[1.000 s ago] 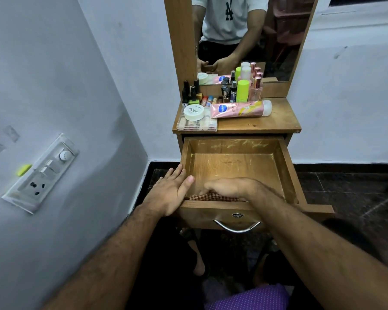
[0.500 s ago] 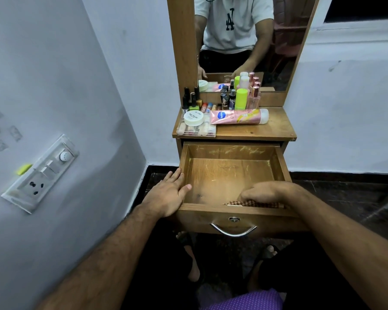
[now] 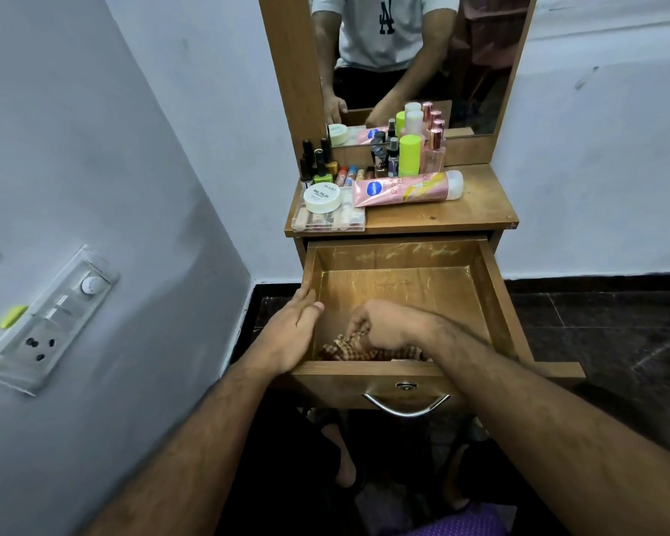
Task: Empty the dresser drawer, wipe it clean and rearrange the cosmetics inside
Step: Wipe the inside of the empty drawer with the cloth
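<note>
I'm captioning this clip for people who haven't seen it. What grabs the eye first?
The open, emptied drawer at centre, where the right hand grips a checked cloth near the front and the left hand rests on the left wall. Above it, a pink tube lies among cosmetics crowded on the dresser top.

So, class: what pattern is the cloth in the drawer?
A brown-and-cream checked pattern on the cloth, which shows best in the head view.

Head view, close above the open drawer (image 3: 403, 261); facing forward-down
</note>
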The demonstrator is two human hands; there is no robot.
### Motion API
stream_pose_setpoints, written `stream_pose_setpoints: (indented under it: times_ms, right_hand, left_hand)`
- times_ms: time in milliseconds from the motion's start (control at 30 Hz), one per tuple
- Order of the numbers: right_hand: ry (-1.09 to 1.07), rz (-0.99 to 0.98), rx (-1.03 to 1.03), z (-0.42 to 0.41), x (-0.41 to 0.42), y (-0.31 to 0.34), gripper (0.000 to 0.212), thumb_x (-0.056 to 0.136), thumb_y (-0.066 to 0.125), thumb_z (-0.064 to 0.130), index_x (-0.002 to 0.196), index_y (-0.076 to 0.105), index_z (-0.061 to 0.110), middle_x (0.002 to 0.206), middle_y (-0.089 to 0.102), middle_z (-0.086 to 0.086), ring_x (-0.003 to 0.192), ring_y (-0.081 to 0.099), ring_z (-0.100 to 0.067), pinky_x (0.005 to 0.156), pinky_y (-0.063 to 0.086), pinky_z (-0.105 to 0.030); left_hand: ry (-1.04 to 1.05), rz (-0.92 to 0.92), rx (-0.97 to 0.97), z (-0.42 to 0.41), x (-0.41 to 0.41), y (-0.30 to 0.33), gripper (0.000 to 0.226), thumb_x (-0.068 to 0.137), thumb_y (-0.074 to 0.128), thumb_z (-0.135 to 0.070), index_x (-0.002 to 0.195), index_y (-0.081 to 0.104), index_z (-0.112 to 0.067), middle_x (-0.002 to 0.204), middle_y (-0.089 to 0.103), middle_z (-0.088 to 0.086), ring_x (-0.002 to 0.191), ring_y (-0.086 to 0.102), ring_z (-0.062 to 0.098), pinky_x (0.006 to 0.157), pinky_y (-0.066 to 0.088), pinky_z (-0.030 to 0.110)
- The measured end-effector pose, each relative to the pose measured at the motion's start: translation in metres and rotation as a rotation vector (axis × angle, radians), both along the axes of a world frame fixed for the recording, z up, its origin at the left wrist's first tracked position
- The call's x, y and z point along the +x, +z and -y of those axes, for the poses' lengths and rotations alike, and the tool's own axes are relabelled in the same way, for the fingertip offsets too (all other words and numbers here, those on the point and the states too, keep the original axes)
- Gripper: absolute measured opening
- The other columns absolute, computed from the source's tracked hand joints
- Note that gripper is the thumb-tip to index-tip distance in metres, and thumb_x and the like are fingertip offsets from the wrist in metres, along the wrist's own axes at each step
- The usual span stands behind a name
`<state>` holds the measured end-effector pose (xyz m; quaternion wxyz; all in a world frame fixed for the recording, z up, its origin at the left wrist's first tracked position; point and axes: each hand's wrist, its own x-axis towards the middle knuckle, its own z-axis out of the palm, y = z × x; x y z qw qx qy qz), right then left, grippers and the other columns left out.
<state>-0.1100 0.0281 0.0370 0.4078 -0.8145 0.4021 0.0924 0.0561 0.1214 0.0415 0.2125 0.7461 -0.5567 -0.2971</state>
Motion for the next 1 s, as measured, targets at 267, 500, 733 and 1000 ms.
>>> stream_pose_setpoints:
  times_ms: [267,500,733,1000]
  right_hand:
    - [-0.761,0.376,-0.167,0.056,0.032,-0.011,0.031,0.084,0.075,0.016,0.115,0.070,0.016,0.117,0.070,-0.004,0.106,0.065,-0.021,0.092,0.051,-0.026]
    - [-0.778,0.628,0.242,0.057,0.088,-0.044,0.052,0.082,0.078,0.009,0.130,0.060,0.010,0.128,0.064,-0.010,0.104,0.065,-0.023,0.079,0.056,-0.035]
    - [-0.365,0.392,0.390,0.035,0.058,-0.030,0.018,0.086,0.069,-0.003,0.085,0.057,0.012,0.090,0.062,-0.009,0.085,0.066,-0.023,0.063,0.061,-0.037]
    - [-0.233,0.247,0.328,0.019,0.064,-0.030,0.017,0.089,0.063,-0.007,0.098,0.067,0.007,0.105,0.071,-0.017,0.085,0.073,-0.029,0.064,0.063,-0.040]
  left_hand:
    - [0.013,0.105,-0.009,0.004,-0.002,-0.009,0.052,0.106,0.027,-0.035,0.157,0.023,-0.025,0.164,0.008,-0.016,0.151,0.011,0.005,0.123,0.012,0.031]
    - [0.002,0.098,-0.001,0.006,0.000,-0.014,0.074,0.088,0.018,-0.046,0.157,0.023,-0.021,0.165,0.010,-0.006,0.150,0.010,0.004,0.122,0.011,0.024]
    - [0.050,0.002,-0.001,0.005,-0.003,-0.009,0.074,0.086,0.020,-0.044,0.155,0.027,-0.020,0.164,0.012,-0.009,0.150,0.011,0.003,0.122,0.010,0.027]
    - [0.089,-0.057,-0.014,0.004,-0.005,-0.006,0.075,0.085,0.021,-0.044,0.154,0.031,-0.017,0.164,0.016,-0.009,0.149,0.015,0.004,0.124,0.014,0.033]
